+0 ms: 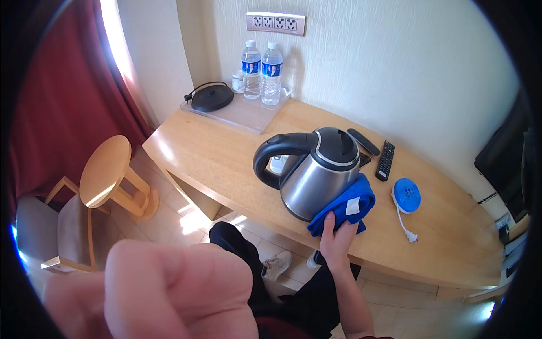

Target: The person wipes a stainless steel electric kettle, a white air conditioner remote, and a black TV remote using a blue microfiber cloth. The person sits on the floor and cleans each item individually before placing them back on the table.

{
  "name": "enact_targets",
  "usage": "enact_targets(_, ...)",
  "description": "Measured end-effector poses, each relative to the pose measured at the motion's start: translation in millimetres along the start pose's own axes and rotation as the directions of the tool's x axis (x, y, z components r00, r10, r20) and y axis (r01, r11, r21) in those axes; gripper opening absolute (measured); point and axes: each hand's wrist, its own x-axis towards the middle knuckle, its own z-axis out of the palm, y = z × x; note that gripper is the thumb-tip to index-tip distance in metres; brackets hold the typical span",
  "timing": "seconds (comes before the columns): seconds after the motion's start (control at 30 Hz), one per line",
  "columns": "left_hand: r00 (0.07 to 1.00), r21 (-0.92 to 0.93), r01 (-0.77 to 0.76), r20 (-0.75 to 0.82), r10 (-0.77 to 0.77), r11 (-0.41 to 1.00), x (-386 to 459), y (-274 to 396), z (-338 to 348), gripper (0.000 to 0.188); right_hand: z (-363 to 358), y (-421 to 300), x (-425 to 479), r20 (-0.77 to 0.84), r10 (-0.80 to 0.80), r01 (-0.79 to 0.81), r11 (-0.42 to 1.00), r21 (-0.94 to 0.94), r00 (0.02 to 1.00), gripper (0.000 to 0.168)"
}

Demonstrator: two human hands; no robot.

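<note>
A stainless steel electric kettle (318, 182) with a black lid and handle stands near the front edge of the wooden desk (211, 161), its handle towards the left. My right hand (338, 235) holds a folded blue cloth (345, 205) with a white tag against the kettle's lower right side. Large and close to the camera, my left hand (182, 288) is raised at the lower left, away from the kettle; its fingers are curled, and whether they hold anything is hidden. Behind the kettle lies a white object (278, 163), partly covered by the handle.
A clear tray (254, 123) bears the black kettle base (212, 97), two water bottles (272, 74) and a cup (238, 81). Two remote controls (385, 161) and a blue round device (406, 195) with a plug lie right. A round side table (106, 169) and chair (72, 229) stand left.
</note>
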Motion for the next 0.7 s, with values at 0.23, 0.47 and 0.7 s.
enact_targets(0.23,0.992,-0.008,-0.053,-0.119,0.052,0.999,0,2,9,0.035,0,-3,2,0.007,-0.024,0.024,1.0,-0.008,1.0,0.055)
enact_targets(0.47,0.99,-0.045,0.12,0.08,-0.116,0.992,-8,7,-5,0.034,-4,-3,2,0.001,-0.033,0.033,0.999,-0.018,0.999,0.053)
enact_targets(0.7,0.913,0.219,0.267,0.255,-0.319,0.939,-52,-44,-11,0.045,-6,-9,7,-0.017,-0.062,0.061,0.994,-0.09,0.998,0.049)
